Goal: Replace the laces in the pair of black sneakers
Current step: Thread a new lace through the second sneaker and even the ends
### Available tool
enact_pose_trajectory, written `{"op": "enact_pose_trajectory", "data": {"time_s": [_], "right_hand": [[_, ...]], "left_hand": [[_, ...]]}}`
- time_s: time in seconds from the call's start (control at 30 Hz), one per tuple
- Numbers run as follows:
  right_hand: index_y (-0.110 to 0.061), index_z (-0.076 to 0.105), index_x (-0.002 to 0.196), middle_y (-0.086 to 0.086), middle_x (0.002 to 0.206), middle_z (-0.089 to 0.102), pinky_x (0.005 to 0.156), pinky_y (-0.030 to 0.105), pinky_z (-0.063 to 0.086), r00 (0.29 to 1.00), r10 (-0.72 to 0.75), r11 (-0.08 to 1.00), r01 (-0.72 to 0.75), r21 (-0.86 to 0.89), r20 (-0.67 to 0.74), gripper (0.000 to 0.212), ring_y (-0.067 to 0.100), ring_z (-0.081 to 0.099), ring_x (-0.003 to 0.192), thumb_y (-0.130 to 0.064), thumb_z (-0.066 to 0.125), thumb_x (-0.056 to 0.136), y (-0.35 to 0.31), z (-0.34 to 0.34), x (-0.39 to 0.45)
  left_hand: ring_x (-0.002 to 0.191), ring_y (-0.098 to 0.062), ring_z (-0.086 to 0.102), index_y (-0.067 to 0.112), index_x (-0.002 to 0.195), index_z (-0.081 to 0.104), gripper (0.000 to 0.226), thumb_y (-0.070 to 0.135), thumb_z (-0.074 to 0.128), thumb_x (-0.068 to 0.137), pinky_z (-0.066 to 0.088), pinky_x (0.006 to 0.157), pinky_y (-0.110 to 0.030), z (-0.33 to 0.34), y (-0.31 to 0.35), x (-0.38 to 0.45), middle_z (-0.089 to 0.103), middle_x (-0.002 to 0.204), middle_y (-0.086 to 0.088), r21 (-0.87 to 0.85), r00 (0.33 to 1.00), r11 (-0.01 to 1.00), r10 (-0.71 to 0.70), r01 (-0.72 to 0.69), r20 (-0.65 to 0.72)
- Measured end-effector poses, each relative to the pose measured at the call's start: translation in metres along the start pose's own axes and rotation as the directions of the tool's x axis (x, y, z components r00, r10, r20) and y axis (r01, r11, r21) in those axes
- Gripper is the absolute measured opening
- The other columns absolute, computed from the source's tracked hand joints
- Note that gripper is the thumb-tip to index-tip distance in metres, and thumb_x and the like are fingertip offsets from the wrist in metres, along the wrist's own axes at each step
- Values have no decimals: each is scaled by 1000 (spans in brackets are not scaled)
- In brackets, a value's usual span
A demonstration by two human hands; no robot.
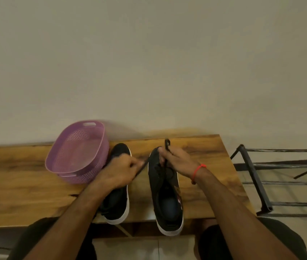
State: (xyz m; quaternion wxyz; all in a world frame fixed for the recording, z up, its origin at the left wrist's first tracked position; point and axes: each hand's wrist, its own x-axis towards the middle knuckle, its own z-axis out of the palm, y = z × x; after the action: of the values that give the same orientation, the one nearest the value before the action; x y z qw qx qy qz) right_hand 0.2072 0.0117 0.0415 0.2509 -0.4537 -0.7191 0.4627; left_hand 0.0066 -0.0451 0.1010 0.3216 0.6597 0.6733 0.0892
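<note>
Two black sneakers with white soles stand on a wooden table, toes toward the wall, heels at the near edge.

1. Left sneaker: stands just beside the basket. The left forearm crosses over it and hides most of its upper; whether it carries a lace cannot be told.

2. Right sneaker: stands apart from the left one, with bare table between them. Its heel overhangs the near table edge. Its opening faces up.

3. Black lace: runs as a taut strand from the left hand across to the forefoot of the right sneaker. A second part sticks up in a small loop above the right hand, and another part curls over the tongue area.

4. Left hand: fingers curled, pinching the lace strand at its left end, above the toe half of the left sneaker.

5. Right hand: fingers curled over the toe end of the right sneaker, gripping the lace there. A red thread bracelet sits on this wrist.

6. Purple perforated plastic basket: on the table at the left, against the wall, tilted slightly.

7. Black metal rack: stands on the floor, to the right of the table
</note>
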Motion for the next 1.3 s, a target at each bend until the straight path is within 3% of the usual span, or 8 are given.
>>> {"op": "enact_pose_trajectory", "data": {"time_s": [0.1, 0.3, 0.53, 0.7, 0.8, 0.93, 1.2, 1.3], "right_hand": [[-19, 56, 74, -12, 58, 49, 53, 19, 41, 1000, 11, 999, -10, 45, -24, 44, 5, 49, 53, -43, 37, 106, -2, 0, 2], [-8, 67, 87, -18, 54, 61, 48, 8, 38, 997, 71, 994, -73, 84, 29, 36, -5, 56, 50, -31, 46, 105, 6, -3, 5], [6, 65, 113, -3, 65, 41, 52, 26, 37, 988, 121, 917, -147, 371, 92, 33, 10, 39, 57, -21, 49, 104, 11, -22, 0], [-3, 71, 114, -3, 72, 52, 61, 26, 44, 976, 183, 839, -220, 498, 122, 26, 11, 48, 64, -17, 52, 102, 13, -29, -3], [-8, 74, 107, -1, 71, 55, 62, 26, 43, 975, 145, 866, -206, 456, 166, 22, 12, 48, 64, -18, 57, 98, 11, -24, -2], [0, 71, 109, 0, 74, 63, 65, 23, 43, 974, 85, 902, -165, 400, 210, 29, 17, 52, 72, -23, 62, 92, 8, -13, -2], [-9, 75, 107, 0, 76, 66, 71, 24, 53, 978, 171, 963, -192, 190, 121, 17, 9, 59, 70, -9, 62, 95, 18, -19, -1], [-8, 76, 103, 1, 75, 67, 73, 29, 55, 975, 220, 952, -215, 220, -1, 14, 12, 59, 70, -11, 66, 93, 24, -16, 3]], "left_hand": [[46, 1, 50, 22, 103, 72, 24, 33, 51, 105, 37, 46, -15, 36, -4, 1, 56, 70, 8, -231, 965, 964, -68, 129, 255], [99, -12, 65, 26, 102, 70, 25, 31, 46, 106, 53, 81, -28, 74, -11, 18, 68, 105, 3, -316, 995, 944, 80, -93, -55], [70, -14, 53, 26, 69, 56, 43, 44, 43, 105, 44, 71, -41, 71, -14, 22, 55, 73, 6, -175, 973, 978, 70, -110, -222], [62, -12, 58, 24, 73, 58, 41, 46, 43, 105, 52, 59, -35, 53, -26, 15, 59, 68, 4, 119, 948, 993, 28, 11, -318], [94, -7, 62, 26, 108, 62, 21, 39, 46, 105, 47, 74, -20, 54, -29, 18, 63, 100, 13, 21, 877, 974, 213, -227, -430], [101, 0, 66, 25, 127, 64, 29, 34, 47, 106, 55, 85, -23, 62, -15, 27, 71, 112, 10, -409, 944, 855, 246, -318, -220], [75, -1, 60, 27, 85, 71, 15, 39, 67, 93, 45, 69, -17, 40, -22, 31, 65, 82, 13, -243, 940, 960, 50, -137, -336], [65, -11, 64, 16, 98, 72, 13, 28, 67, 95, 54, 61, -30, 33, -21, 23, 67, 79, -3, -674, 995, 732, -91, 101, 50]]}}
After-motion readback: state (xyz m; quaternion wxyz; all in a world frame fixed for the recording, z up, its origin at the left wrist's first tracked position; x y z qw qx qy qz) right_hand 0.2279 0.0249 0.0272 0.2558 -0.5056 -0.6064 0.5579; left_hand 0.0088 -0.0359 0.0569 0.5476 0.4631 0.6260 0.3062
